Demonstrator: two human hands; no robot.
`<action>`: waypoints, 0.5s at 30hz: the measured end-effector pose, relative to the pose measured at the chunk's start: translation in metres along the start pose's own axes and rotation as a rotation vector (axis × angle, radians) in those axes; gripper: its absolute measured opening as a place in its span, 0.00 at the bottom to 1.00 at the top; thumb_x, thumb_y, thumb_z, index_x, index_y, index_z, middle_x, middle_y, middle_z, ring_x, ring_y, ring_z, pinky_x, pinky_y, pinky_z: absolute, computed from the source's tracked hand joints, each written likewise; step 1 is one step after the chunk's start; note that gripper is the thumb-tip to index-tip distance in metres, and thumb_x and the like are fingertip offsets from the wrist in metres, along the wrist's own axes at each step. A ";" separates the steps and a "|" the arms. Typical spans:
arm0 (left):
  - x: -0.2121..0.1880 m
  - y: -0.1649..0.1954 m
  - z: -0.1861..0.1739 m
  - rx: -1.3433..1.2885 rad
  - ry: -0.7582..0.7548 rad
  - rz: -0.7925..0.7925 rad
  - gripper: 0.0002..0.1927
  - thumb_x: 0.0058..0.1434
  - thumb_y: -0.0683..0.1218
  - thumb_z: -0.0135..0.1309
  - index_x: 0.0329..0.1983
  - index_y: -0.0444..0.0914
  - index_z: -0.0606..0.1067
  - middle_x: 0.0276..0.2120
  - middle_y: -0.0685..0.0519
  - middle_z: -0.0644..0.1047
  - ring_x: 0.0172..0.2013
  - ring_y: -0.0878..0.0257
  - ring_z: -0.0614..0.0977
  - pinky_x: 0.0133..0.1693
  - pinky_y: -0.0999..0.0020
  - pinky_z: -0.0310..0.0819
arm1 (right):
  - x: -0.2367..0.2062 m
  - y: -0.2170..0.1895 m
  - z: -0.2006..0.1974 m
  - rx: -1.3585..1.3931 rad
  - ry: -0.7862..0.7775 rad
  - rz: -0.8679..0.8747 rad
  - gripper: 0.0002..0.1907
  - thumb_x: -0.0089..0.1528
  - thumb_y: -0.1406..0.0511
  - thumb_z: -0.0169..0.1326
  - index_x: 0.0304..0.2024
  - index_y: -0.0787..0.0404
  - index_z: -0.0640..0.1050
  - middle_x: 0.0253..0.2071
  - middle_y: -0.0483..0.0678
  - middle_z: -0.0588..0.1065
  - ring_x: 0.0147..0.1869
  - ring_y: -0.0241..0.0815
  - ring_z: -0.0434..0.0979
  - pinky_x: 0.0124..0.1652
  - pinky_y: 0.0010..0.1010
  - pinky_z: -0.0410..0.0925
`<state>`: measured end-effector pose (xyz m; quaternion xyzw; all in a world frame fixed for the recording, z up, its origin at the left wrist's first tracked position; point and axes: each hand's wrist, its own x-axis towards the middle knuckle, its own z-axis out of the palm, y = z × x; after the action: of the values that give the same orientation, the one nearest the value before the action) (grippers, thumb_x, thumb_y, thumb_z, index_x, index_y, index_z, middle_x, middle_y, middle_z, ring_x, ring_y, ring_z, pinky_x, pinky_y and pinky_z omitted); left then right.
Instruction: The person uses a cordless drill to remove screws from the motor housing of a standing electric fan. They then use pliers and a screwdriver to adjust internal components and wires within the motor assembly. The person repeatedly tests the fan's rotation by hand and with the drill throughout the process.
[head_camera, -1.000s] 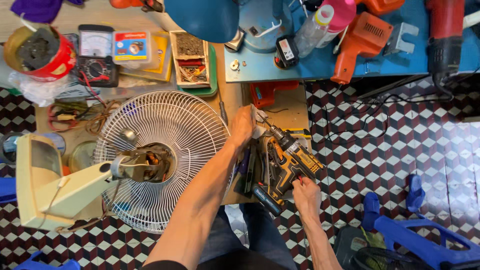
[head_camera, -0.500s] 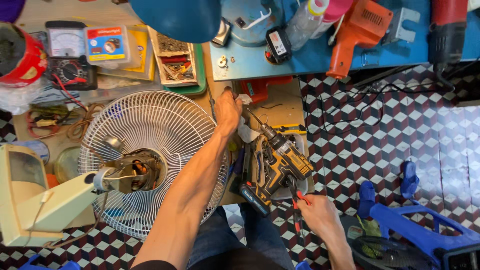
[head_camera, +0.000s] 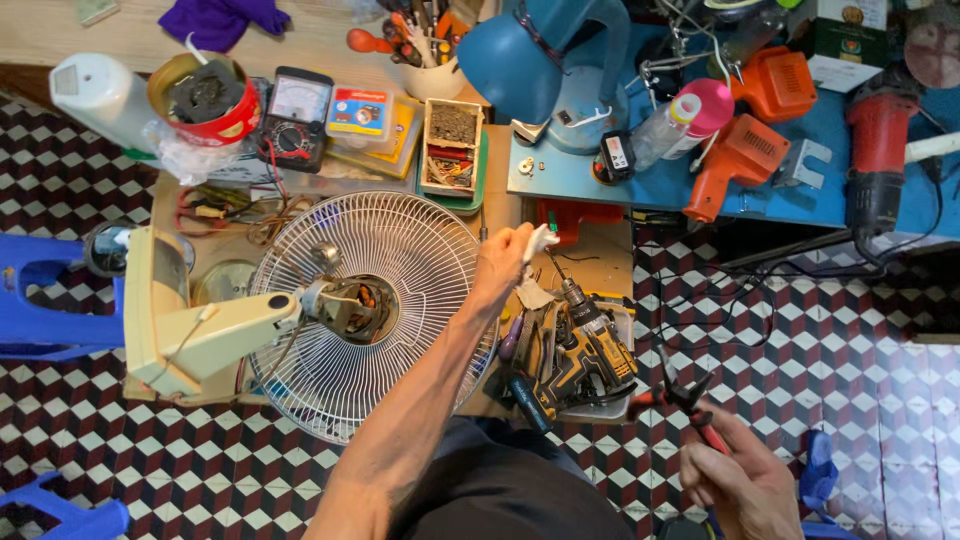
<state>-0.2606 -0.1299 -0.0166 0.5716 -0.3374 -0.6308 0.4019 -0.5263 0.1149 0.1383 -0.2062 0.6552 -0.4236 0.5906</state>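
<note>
A white wire fan guard (head_camera: 400, 240) lies flat on a low wooden board, with the fan's motor (head_camera: 345, 305) and cream stand (head_camera: 190, 325) lying over it. My left hand (head_camera: 503, 262) rests at the guard's right rim, fingers closed on a small white piece (head_camera: 538, 241). My right hand (head_camera: 735, 480) is low at the right, over the floor, gripping red-handled pliers (head_camera: 685, 400). Between the hands a yellow and black cordless drill (head_camera: 585, 355) lies in a tray with other tools.
A blue lamp (head_camera: 520, 60), orange power tools (head_camera: 745, 150), a red grinder (head_camera: 878, 150) and a pink-capped bottle (head_camera: 685, 120) crowd the blue bench at the back. A multimeter (head_camera: 292, 120), a box of screws (head_camera: 452, 140) and a red tin (head_camera: 205, 100) lie behind the fan. Blue stools stand on the checkered floor.
My right hand has drawn back from the drill tray toward me with the red pliers. My left hand stays at the guard's rim. The view has shifted, showing more of the bench.
</note>
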 end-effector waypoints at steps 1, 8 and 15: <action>-0.001 -0.003 -0.003 -0.068 -0.073 0.059 0.20 0.69 0.53 0.55 0.43 0.29 0.77 0.28 0.50 0.75 0.24 0.67 0.74 0.23 0.71 0.67 | 0.004 -0.012 0.019 -0.175 -0.013 0.031 0.29 0.59 0.66 0.52 0.64 0.60 0.71 0.15 0.43 0.67 0.15 0.34 0.60 0.18 0.25 0.56; -0.012 0.012 -0.008 -0.257 -0.010 0.117 0.18 0.58 0.46 0.65 0.45 0.28 0.76 0.35 0.45 0.81 0.30 0.63 0.83 0.30 0.70 0.81 | 0.027 -0.043 0.124 0.031 -0.302 0.009 0.15 0.68 0.63 0.50 0.50 0.69 0.74 0.14 0.38 0.61 0.14 0.29 0.53 0.16 0.21 0.50; -0.018 0.037 -0.028 0.241 -0.009 0.328 0.42 0.63 0.61 0.57 0.70 0.30 0.64 0.66 0.34 0.68 0.66 0.49 0.69 0.63 0.57 0.62 | 0.029 -0.041 0.141 0.240 -0.632 -0.167 0.19 0.75 0.60 0.43 0.36 0.69 0.70 0.18 0.44 0.64 0.17 0.31 0.56 0.20 0.25 0.54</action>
<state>-0.2276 -0.1301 0.0210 0.5502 -0.5007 -0.5144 0.4266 -0.4083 0.0259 0.1612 -0.3092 0.3661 -0.4599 0.7476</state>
